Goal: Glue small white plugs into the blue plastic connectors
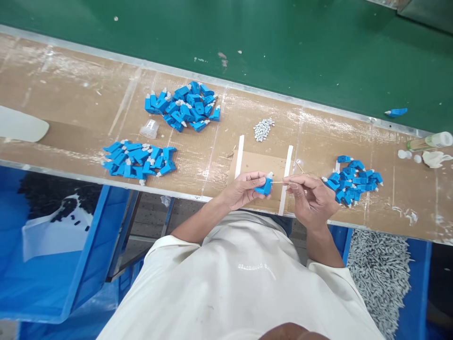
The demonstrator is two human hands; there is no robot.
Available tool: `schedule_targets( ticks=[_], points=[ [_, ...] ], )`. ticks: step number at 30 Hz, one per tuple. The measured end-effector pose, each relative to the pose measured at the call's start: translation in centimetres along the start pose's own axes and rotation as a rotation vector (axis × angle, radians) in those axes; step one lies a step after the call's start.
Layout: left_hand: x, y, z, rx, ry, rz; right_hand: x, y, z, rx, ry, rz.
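Note:
Between the thumb and fingers of my left hand (245, 190) is a small blue plastic part (264, 187) with a whitish tip. My right hand (313, 198) pinches a thin wooden stick (279, 182), whose far end meets the side of the blue part. Both hands are over a cardboard sheet (264, 163) edged by two white strips. Beyond them lies a small heap of grey-white pieces (263, 130). A pile of similar blue parts (354, 182) sits just right of my right hand.
Two more blue-part piles (189, 106) (139, 159) lie on the left, near a clear plastic cup (150, 128). At the right stands a toothpick bottle (430, 141). A green surface (247, 42) runs behind the bench. Blue bins (46, 288) (417, 283) flank me below.

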State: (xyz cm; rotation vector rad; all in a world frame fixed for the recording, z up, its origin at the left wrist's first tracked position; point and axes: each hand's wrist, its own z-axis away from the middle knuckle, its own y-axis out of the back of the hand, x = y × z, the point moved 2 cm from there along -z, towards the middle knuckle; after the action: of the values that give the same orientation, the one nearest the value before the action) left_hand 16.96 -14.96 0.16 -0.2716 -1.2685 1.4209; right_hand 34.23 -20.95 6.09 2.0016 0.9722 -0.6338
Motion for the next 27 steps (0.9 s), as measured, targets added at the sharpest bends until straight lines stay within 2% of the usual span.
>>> schedule_targets(
  ticks=[8, 16, 27],
  points=[
    [-0.1, 0.2, -0.1, -0.011, -0.011, 0.012, 0.6, -0.3, 0.3, -0.027, 0.002, 0.002],
    [-0.4, 0.5, -0.2, -0.01, -0.009, -0.007, -0.5, -0.3, -0.5, -0.066, 0.158, 0.115],
    [-0.6, 0.7, -0.4, 0.011, -0.031, -0.026, -0.1, -0.5, -0.4, -0.109, 0.205, 0.132]
  ],
)
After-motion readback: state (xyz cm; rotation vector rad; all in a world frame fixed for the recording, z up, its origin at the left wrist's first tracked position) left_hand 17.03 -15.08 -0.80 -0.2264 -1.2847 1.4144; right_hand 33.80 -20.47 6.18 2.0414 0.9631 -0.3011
